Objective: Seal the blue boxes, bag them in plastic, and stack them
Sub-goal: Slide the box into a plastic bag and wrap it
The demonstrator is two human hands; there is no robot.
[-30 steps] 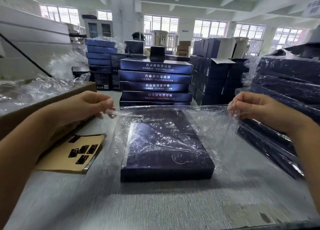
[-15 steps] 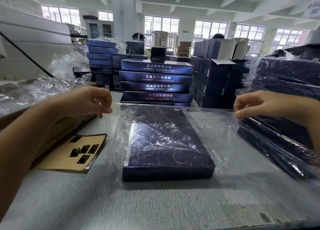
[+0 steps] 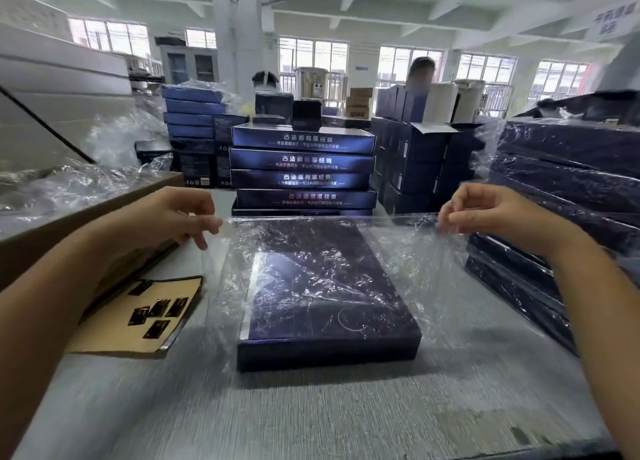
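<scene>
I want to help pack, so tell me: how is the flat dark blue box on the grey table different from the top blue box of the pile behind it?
The flat dark blue cardboard box has a clear plastic bag over it; the top blue cardboard box of the pile looks bare. The near box lies alone on the grey table; the top one rests on other boxes. Both are flat and blue.

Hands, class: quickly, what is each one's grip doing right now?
Left hand: pinching the plastic bag at its far edge.
Right hand: pinching the same edge.
</scene>
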